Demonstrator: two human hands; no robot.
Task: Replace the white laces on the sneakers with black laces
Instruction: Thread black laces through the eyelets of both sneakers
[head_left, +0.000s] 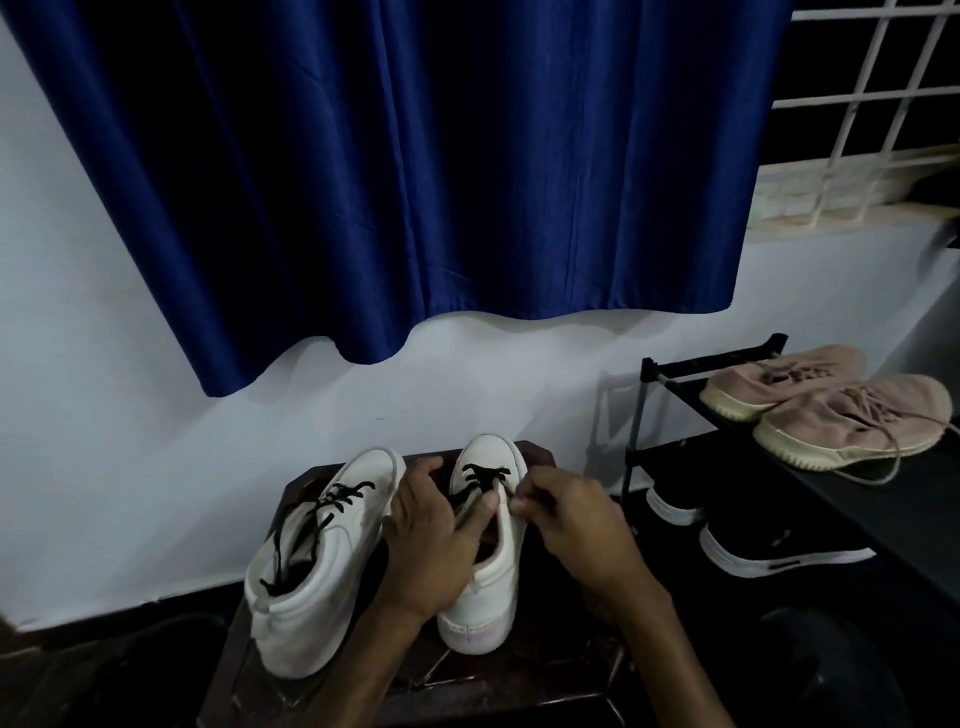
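On the dark brown desk (467, 691), against a pale wall: two white sneakers, toes to the wall.

Left sneaker (322, 571): smooth, leather-like upper, thick flat sole. Black lace (337, 499) crossed up the eyelets, ends hanging loose into the collar.

Right sneaker (488, 582): same make. Flat, woven-looking black cord (485, 475) crossed through the lowest eyelets only, upper rows bare.

Left hand (431, 540): curled over this sneaker's left wall, thumb across the tongue on a slack strand.

Right hand (571, 519): fingertips pinched at the right eyelet row, apparently on the cord's end. The tip is too small to confirm.

Step judged: threading the second sneaker, early stage.

Next move probably needs the limp end fed through a small eyelet, then pulled snug without twisting.
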